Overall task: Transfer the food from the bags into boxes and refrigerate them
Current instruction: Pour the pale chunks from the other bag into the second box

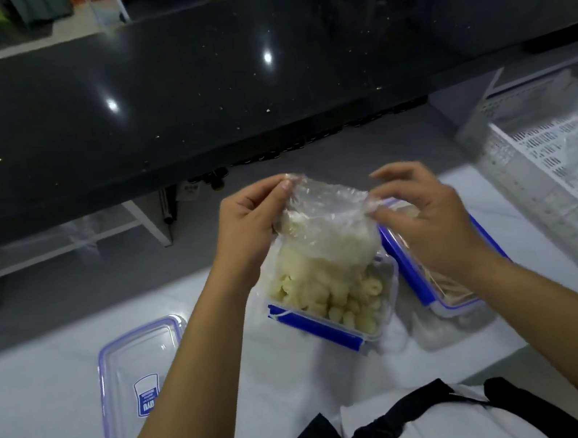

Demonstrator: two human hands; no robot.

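A clear plastic bag [323,226] of pale, tube-shaped food hangs mouth-down over an open clear box [370,323] with blue clips. Several pale pieces [347,304] lie in the box under the bag. My left hand [247,229] pinches the bag's upper left corner. My right hand [429,222] pinches its upper right corner. A second box [419,273] with blue clips sits just right of the first, partly hidden behind my right hand, with light strips inside.
A clear lid [132,390] with a blue label lies flat on the white counter [29,434] to the left. A white slotted basket [556,181] holding crumpled plastic stands at the right. A raised black countertop [220,89] runs across behind.
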